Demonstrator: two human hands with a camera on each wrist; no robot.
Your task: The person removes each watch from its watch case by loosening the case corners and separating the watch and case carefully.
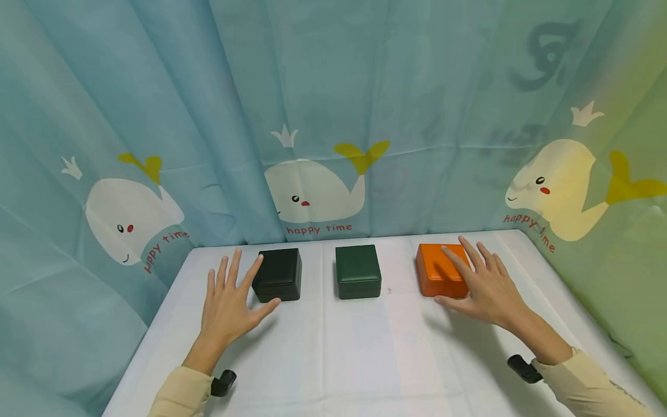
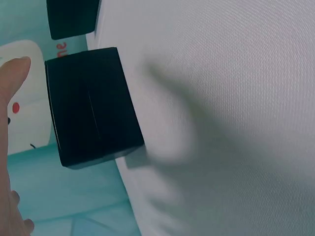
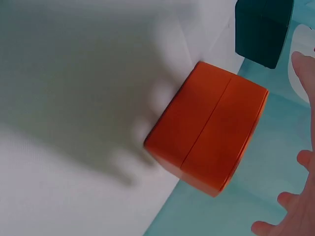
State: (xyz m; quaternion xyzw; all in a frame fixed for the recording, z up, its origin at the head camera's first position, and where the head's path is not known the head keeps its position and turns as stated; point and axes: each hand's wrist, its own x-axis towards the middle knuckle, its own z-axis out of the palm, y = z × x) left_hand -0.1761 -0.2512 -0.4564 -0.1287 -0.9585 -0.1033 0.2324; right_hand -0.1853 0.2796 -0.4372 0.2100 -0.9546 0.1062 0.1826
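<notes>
Three small lidded boxes stand in a row on the white table, all with their lids down. My left hand (image 1: 229, 307), fingers spread, hovers beside the black box (image 1: 277, 274) on the left; the left wrist view shows that black box (image 2: 93, 108) with a thin lid seam. In the middle sits a dark green box (image 1: 358, 271), with neither hand near it. Over the orange box (image 1: 435, 269) on the right, my right hand (image 1: 487, 289) is spread, its fingers overlapping the lid in the head view. The right wrist view shows the orange box (image 3: 206, 128) apart from the fingers.
A white cloth covers the table (image 1: 354, 353). Behind it hangs a blue-green curtain (image 1: 417, 116) printed with white whales, and it runs down both sides. Each wrist carries a small black device, one (image 1: 224, 383) on the left and another (image 1: 524, 369) on the right.
</notes>
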